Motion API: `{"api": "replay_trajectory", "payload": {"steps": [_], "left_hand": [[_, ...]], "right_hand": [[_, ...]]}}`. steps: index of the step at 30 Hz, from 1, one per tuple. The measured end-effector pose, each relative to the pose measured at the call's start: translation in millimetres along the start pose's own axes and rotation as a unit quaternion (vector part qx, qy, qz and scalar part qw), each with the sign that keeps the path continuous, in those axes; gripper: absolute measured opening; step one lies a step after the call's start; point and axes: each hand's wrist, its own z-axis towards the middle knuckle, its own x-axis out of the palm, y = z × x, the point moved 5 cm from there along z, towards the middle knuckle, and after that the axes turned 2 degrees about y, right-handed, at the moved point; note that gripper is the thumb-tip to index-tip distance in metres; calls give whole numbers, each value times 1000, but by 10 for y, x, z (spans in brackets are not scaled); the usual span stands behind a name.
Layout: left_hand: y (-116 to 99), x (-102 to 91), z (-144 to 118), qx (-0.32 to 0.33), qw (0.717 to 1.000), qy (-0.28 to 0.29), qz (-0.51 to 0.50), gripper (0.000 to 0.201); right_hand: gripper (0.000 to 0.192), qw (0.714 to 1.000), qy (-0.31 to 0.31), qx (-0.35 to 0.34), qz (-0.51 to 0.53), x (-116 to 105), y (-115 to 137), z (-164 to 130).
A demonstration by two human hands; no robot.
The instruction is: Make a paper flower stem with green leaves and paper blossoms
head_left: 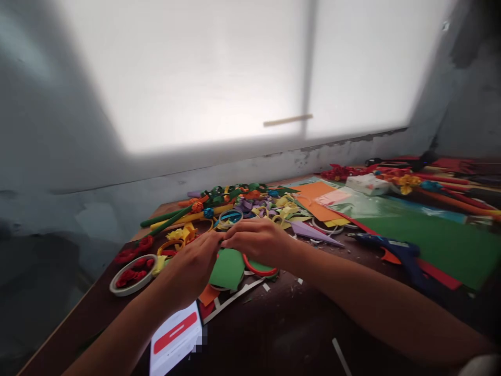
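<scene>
Nearest us, a white phone (pixel 175 338) with a red bar lies flat on the dark wooden desk (pixel 274 334). We see a matte green paper piece (pixel 227 269), its long axis running toward us, just under our hands. Our left hand (pixel 193 263) and right hand (pixel 258 241) meet fingertip to fingertip above it, pinched closed; what they pinch we cannot tell. A glossy red ring (pixel 260 269) curves beside the paper.

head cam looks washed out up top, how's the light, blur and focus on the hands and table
Head view: the window is blown out to white and backlights the scene; the left hand and right hand are dim and slightly soft; the glue gun and table foreground sit in shadow; edges bend wide-angle.
</scene>
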Motion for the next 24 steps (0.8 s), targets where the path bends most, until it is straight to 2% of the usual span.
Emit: {"api": "replay_trajectory", "payload": {"steps": [3,7,10,12,15,17,18,21,24], "left_hand": [[38,2,11,27,997,-31,65,19],[52,-10,4,45,998,-40,9,19],[-17,-40,3,97,989,-62,93,21],[-59,-47,12,124,971,-75,188,23],[-76,-66,20,137,956,-86,245,28],[-58,-96,13,122,965,-94,210,28],[-46,-112,6,110,973,-98,180,28],[-34,-153,-14,75,988,-107,85,25],[-51,-194,-22,41,991,-124,17,19]], "right_hand": [[20,1000,6,15,-2,-35,-19,19],[16,998,-29,31,57,-164,5,54],[13,990,-17,59,129,-189,-21,68],[8,971,-19,131,201,-154,-115,61],[7,911,-39,273,306,-52,-283,31],[12,881,-44,321,344,-8,-321,43],[13,877,-45,327,350,-8,-312,66],[11,889,-45,324,321,-82,-227,177],[5,909,-35,320,263,-195,-126,316]]}}
